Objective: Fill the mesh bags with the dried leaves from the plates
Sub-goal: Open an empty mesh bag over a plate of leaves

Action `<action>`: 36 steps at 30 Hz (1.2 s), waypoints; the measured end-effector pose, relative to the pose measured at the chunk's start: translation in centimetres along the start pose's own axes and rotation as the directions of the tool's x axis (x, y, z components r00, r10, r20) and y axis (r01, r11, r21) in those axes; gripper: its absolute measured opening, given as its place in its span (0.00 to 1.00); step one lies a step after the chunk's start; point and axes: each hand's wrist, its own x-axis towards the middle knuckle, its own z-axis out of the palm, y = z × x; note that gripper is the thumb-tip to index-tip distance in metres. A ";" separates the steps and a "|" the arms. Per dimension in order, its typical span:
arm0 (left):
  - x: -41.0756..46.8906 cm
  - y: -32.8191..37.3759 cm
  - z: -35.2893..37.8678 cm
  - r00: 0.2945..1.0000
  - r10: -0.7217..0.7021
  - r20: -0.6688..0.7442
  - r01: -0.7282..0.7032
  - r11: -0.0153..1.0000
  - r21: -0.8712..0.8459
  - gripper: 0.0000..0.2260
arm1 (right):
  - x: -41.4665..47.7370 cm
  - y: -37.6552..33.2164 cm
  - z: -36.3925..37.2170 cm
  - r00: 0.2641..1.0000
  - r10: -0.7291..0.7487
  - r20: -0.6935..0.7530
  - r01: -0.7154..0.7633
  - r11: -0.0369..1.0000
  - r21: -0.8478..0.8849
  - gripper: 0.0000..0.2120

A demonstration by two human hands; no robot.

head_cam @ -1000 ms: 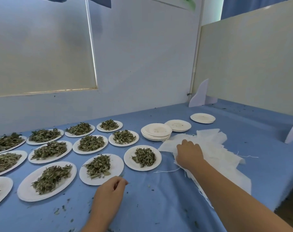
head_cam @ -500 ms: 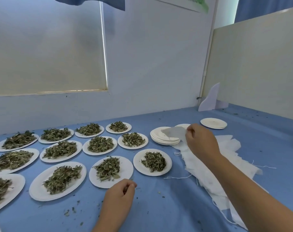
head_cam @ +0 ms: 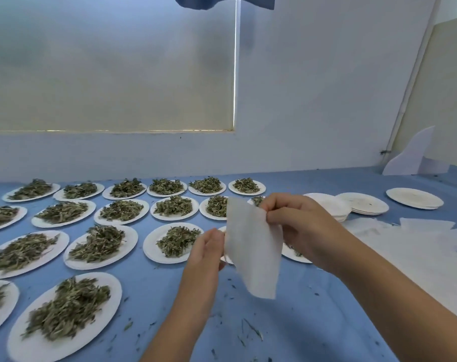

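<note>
Both hands — left hand (head_cam: 209,253), right hand (head_cam: 298,226) — pinch one empty white mesh bag (head_cam: 253,252) | leaf-heaped white paper plates (head_cam: 99,246) unemptied — filling not begun

A plain sorting workroom: a blue-covered table (head_cam: 313,322), rows of white plates (head_cam: 173,258) holding dried leaves (head_cam: 177,240) from nine to twelve o'clock, bare white wall (head_cam: 313,100).

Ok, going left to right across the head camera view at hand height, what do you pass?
Plates of dried leaves → left hand → mesh bag → right hand → pile of mesh bags.
</note>
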 end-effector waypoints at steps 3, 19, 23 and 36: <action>-1.7 1.0 -3.9 0.984 -0.086 0.156 0.123 0.962 -0.245 0.21 | 0.9 0.7 2.1 0.986 0.041 0.160 -0.041 0.999 -0.004 0.09; -9.0 -2.2 -17.1 0.981 -0.118 -0.154 0.147 0.971 0.189 0.06 | 8.6 8.9 16.7 0.927 0.359 0.113 -0.253 0.816 -0.519 0.11; -9.8 -2.4 -16.4 0.995 -0.042 -0.092 0.068 0.953 0.295 0.07 | 10.5 9.5 20.5 0.879 0.464 0.109 -0.306 0.724 -0.619 0.07; -10.1 -2.6 -16.3 0.997 -0.016 -0.078 0.039 0.949 0.312 0.12 | 11.0 7.4 23.7 0.819 0.566 0.093 -0.288 0.546 -0.787 0.11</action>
